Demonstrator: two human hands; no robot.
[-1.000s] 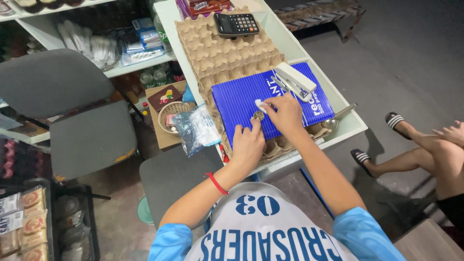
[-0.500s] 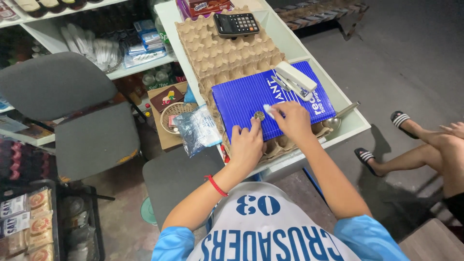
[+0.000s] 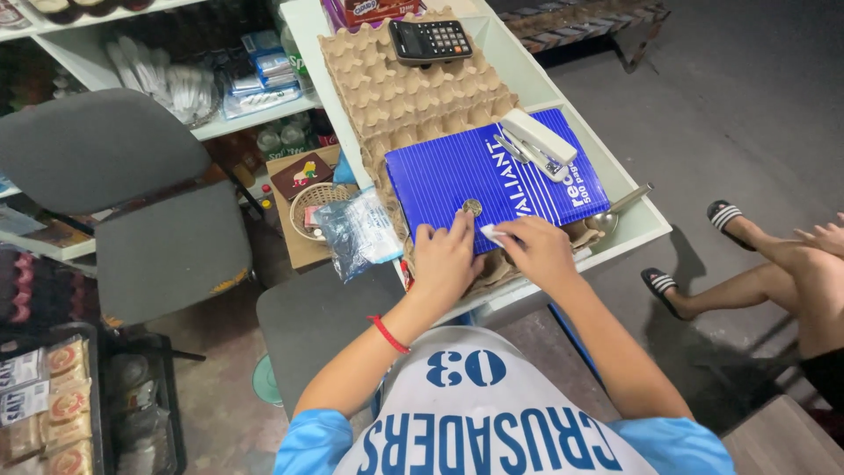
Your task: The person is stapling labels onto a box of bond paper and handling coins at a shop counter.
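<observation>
Cluttered shop counter (image 3: 652, 230) and both hands are down on the blue box (image 3: 492, 180), left hand (image 3: 444, 259) curled by a loose coin (image 3: 472, 208), right hand (image 3: 538, 249) pinching a small white scrap (image 3: 491, 233), stapler (image 3: 538, 141) lying untouched beyond, calculator (image 3: 431, 39) farther back.

Blue paper ream (image 3: 492, 180) lying flat, silver coin (image 3: 472, 208) resting on it

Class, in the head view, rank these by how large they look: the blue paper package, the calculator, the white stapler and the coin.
1. Blue paper package, clearly largest.
2. White stapler and calculator look about alike; the calculator lies farther from the camera, so I leave them unranked.
3. Coin, smallest.
</observation>
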